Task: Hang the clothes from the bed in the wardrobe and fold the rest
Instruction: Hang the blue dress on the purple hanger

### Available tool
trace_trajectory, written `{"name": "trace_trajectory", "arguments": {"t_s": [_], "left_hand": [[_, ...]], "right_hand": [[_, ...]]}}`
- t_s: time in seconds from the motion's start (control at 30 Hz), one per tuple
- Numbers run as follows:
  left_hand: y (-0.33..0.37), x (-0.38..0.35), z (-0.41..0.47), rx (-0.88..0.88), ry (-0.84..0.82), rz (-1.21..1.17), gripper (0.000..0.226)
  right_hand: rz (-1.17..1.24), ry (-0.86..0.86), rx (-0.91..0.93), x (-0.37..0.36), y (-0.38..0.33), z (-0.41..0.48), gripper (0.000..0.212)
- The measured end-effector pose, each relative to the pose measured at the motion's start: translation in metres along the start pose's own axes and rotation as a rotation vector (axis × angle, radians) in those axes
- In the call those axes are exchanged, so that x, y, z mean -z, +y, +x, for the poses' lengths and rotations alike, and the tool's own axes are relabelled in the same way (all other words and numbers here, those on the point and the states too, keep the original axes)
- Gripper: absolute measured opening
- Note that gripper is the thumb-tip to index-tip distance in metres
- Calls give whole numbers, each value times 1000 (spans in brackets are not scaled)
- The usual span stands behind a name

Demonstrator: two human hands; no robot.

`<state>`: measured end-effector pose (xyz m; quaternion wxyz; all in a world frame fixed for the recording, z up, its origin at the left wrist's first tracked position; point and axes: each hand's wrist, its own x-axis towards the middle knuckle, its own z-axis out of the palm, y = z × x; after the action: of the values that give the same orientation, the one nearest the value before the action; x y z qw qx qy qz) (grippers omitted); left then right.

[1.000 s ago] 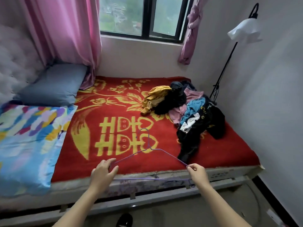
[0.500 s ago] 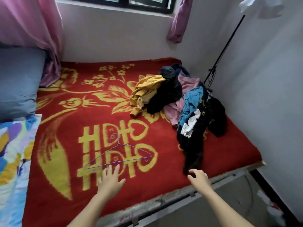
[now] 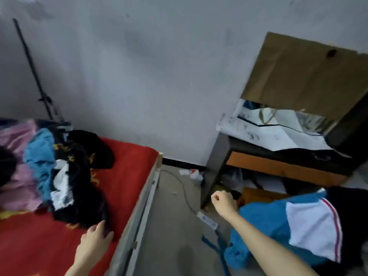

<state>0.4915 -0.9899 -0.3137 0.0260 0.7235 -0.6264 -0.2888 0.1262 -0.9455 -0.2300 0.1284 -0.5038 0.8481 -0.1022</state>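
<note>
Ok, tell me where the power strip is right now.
Head view, right of centre: the power strip lies on the floor between the bed frame and the table leg, just below the right hand in the picture.

Between the bed and the desk runs a strip of bare floor — the widest free passage. A cable and a power strip lie along it, and a blue garment closes its right side. On the bed the pile of clothes fills the far part; the red blanket in front lies free. The left hand grips the pile's black end at the bed's border — the right hand, fingers curled, hangs just beside the desk leg.
</note>
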Motion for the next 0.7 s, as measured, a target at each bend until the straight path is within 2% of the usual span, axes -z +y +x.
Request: {"name": "trace_trajectory", "arguments": {"t_s": [0.17, 0.2, 0.27, 0.37, 0.43, 0.53, 0.6, 0.7], "left_hand": [[164, -34, 5, -390, -63, 123, 57], [179, -37, 2, -436, -76, 133, 58], [239, -62, -14, -557, -131, 171, 59], [305, -104, -40, -673, -198, 192, 58], [336, -130, -56, -735, -259, 217, 59], [368, -160, -70, -792, -329, 247, 59], [383, -171, -75, -806, -357, 269, 58], [404, -184, -77, -826, -370, 298, 59]], "right_hand": [[53, 294, -148, 57, 128, -20, 19], [52, 343, -128, 64, 135, -25, 17], [48, 453, -194, 83, 179, -39, 22], [45, 543, -291, 100, 235, -49, 11], [1, 544, -332, 104, 265, -51, 15], [-62, 503, -316, 109, 285, -45, 15], [-89, 548, -245, 113, 285, -37, 10], [-199, 633, -100, 119, 282, -22, 23]]}}
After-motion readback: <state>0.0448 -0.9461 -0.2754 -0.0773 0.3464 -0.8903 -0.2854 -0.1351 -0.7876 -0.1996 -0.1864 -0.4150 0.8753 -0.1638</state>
